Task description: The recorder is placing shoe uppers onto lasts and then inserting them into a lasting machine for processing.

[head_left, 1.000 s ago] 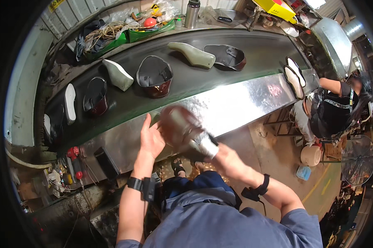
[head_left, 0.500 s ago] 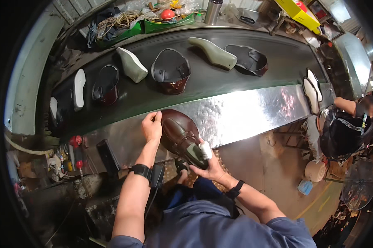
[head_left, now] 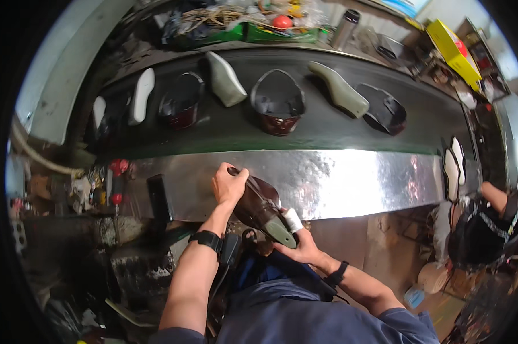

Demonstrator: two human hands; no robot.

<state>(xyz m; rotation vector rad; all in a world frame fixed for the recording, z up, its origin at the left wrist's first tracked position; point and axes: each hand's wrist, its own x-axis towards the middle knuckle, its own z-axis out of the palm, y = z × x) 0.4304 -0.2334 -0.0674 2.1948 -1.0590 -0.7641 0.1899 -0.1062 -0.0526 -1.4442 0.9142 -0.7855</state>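
A dark brown leather shoe upper [head_left: 255, 202] sits around a grey-green shoe last [head_left: 281, 231], whose heel end shows bare. My left hand [head_left: 229, 184] is closed on its toe end, at the edge of the leather. Below the heel, my right hand [head_left: 301, 245] grips the other end. A white wrap or short white piece [head_left: 292, 220] shows at the right hand's fingers; which of these it is I cannot tell. The shoe is held tilted over the near edge of the shiny metal ledge [head_left: 201, 166].
Beyond the ledge, a dark belt [head_left: 322, 137] carries several brown shoe uppers [head_left: 277, 103] and grey-green lasts [head_left: 227, 80]. White-soled pieces [head_left: 453, 166] lie at the ledge's right end, near another person [head_left: 483, 229]. A black box-like object [head_left: 159, 198] and red tool [head_left: 118, 167] sit left.
The shoe has rolled and tipped in my hands, showing more of its side and the last's heel. My left hand has moved further over the toe. The whole view has shifted.
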